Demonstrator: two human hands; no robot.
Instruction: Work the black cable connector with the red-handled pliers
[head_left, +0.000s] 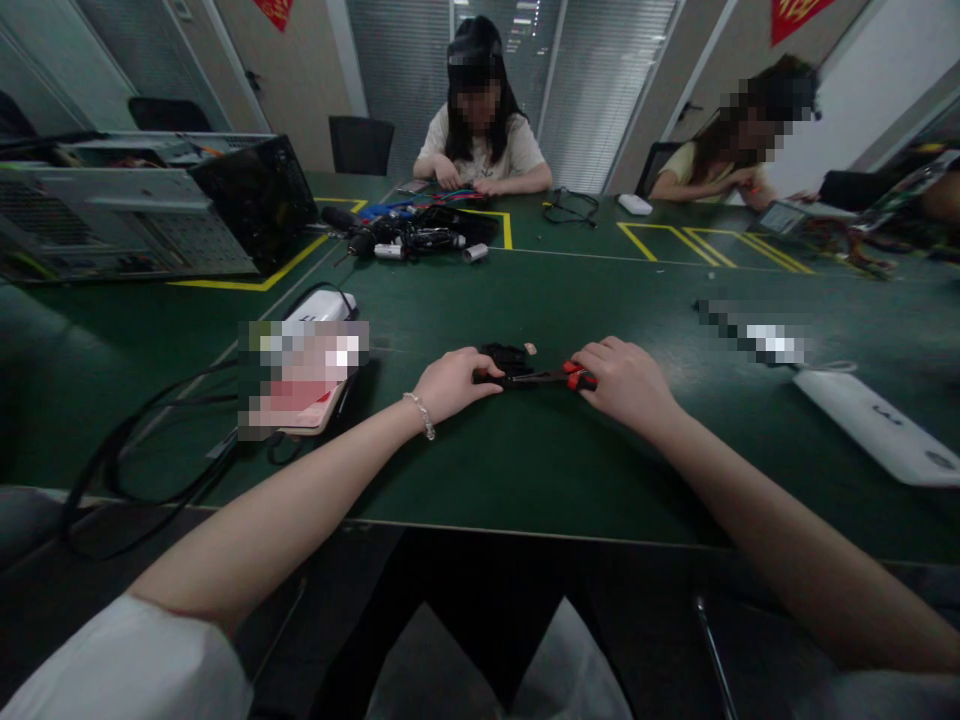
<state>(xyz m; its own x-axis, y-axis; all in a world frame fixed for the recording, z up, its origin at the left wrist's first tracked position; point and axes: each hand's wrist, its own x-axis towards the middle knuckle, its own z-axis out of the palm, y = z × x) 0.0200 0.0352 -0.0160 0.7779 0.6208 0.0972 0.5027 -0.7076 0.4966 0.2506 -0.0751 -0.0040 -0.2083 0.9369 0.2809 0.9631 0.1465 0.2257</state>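
Note:
My left hand [456, 383], a beaded bracelet at its wrist, is closed in a pinch on a small dark piece [507, 381] over the green table. To the right of it, my right hand [626, 378] is wrapped round a tool with red-and-black handles [574, 372] and long narrow metal jaws. Whether these are scissors or pliers I cannot tell. The tool's tip points left and meets the dark piece by my left fingertips. Just behind lies a heap of black bits [504, 355], with a small pale scrap [531, 349] beside it.
A phone [307, 385] and black cables [112, 470] lie left. A white power bank [877, 425] lies right. Further back are a computer case [120, 215], a cable pile with a drill [364, 240], and two people [480, 140] seated across the table [465, 470].

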